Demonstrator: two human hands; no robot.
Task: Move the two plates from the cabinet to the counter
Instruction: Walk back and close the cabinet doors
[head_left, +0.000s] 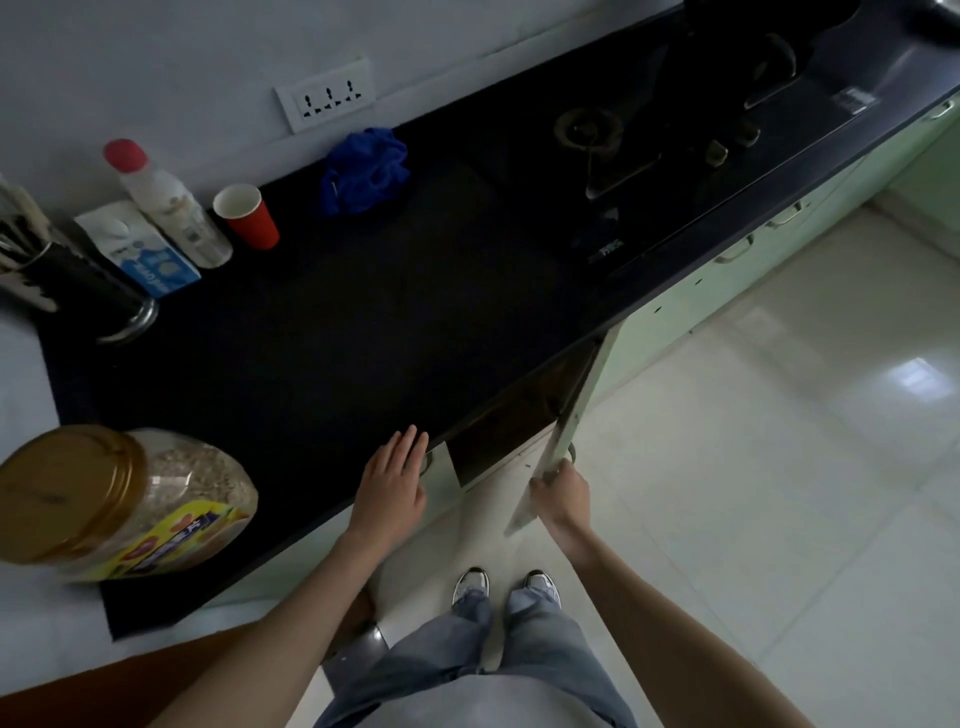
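A black counter (363, 322) runs across the view, with pale green cabinets below it. One cabinet door (563, 431) under the counter stands swung outward, and the opening (514, 415) behind it is dark; no plates show inside. My right hand (563, 493) is shut on the door's outer edge near its handle. Flat, with fingers apart, my left hand (395, 483) rests on the counter's front edge, holding nothing.
On the counter stand a big jar of oats (119, 499), a utensil holder (78, 291), a carton (140, 249), a white bottle (166, 202), a red cup (247, 215) and a blue cloth (363, 171). A gas hob (649, 150) lies at the right. Pale tiled floor (753, 467) surrounds my feet.
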